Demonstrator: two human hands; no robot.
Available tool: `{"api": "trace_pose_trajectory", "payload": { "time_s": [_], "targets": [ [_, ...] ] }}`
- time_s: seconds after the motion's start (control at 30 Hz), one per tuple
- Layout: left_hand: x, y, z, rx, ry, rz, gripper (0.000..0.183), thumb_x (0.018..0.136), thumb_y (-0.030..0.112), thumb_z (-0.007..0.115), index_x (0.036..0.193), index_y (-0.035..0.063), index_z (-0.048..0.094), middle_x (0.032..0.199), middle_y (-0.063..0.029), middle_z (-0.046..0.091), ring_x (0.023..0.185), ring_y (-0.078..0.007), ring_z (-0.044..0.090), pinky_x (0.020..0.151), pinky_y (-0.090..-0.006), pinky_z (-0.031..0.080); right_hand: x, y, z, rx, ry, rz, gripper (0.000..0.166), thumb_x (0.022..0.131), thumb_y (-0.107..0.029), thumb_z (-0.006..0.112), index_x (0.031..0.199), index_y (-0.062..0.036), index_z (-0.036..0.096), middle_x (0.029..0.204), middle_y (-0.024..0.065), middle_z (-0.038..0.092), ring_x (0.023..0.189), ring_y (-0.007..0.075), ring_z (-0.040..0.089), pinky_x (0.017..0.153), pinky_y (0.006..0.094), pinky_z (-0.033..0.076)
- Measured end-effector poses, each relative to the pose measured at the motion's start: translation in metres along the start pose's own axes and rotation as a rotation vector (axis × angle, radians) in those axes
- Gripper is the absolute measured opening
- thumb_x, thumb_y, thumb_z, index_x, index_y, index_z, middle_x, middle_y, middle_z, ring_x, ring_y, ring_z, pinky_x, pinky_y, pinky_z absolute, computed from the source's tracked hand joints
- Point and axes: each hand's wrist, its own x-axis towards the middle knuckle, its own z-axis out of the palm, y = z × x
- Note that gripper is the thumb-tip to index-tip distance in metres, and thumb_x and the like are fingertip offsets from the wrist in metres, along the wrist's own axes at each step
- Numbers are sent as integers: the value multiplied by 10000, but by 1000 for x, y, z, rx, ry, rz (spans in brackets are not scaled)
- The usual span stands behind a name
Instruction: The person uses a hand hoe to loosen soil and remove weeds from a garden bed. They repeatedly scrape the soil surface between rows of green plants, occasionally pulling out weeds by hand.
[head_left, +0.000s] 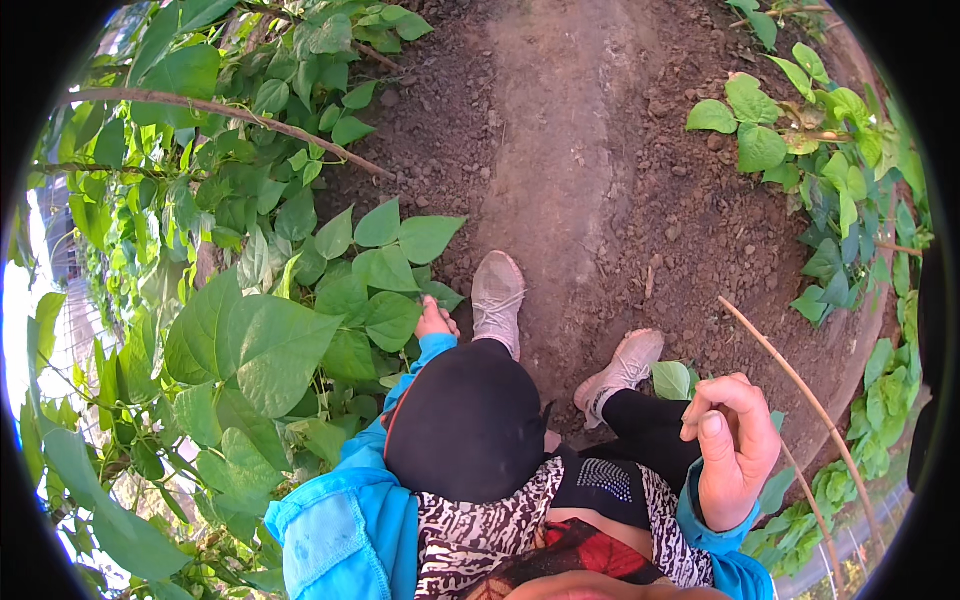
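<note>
My left hand (435, 319) is low beside my left shoe, among the heart-shaped leaves of a climbing bean plant (388, 268). Leaves and my bent knee cover part of it, so whether it grips a stem or leaf cannot be seen. On the other side, my right hand (733, 450) is raised near my right thigh. Its fingers are loosely curled, the thumb stands a little apart from the index finger, and nothing shows between them. A thin wooden stake (795, 382) leans just beyond this hand, with a small bean leaf (671, 380) behind it.
A trodden soil path (555, 150) runs ahead, with crumbly earth along both sides. Dense bean vines (255, 345) crowd the left, where a wooden pole (247, 116) juts towards the path. More bean plants (817, 150) line the right. My shoes (497, 300) rest on the soil.
</note>
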Motion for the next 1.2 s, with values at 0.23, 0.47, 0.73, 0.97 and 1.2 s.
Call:
{"api": "trace_pose_trajectory", "payload": {
  "time_s": [0.23,0.47,0.73,0.97,1.2],
  "targets": [
    [114,53,42,59,59,353,267,957,362,524,938,97,547,601,-31,467,388,-166,404,343,-326,309,9,-1,0,31,-31,6,227,933,-112,595,1079,61,587,803,80,541,667,131,537,593,242,426],
    [171,154,93,167,25,550,237,957,321,531,964,86,569,616,-47,503,395,-182,431,358,-323,329,21,1,1,15,-32,31,221,933,-111,596,1076,57,589,806,80,543,670,126,537,598,239,425],
    [222,184,79,108,-159,698,207,936,263,556,948,62,605,637,-58,538,442,-188,472,429,-323,375,32,3,-3,-13,-31,77,236,938,-138,597,1081,50,587,805,72,547,664,118,529,596,235,421],
    [183,90,24,555,247,932,211,934,263,559,935,58,614,628,-56,537,456,-185,479,449,-320,381,29,-2,-4,45,-40,44,227,932,-120,600,1077,54,587,796,80,551,667,123,531,600,240,430],
    [134,15,-42,850,368,1210,221,931,268,566,912,55,619,616,-55,534,464,-183,484,461,-319,383,23,-2,-4,76,-115,-1,196,924,-95,597,1050,55,598,813,103,574,671,138,551,592,252,447]
  ]
}}
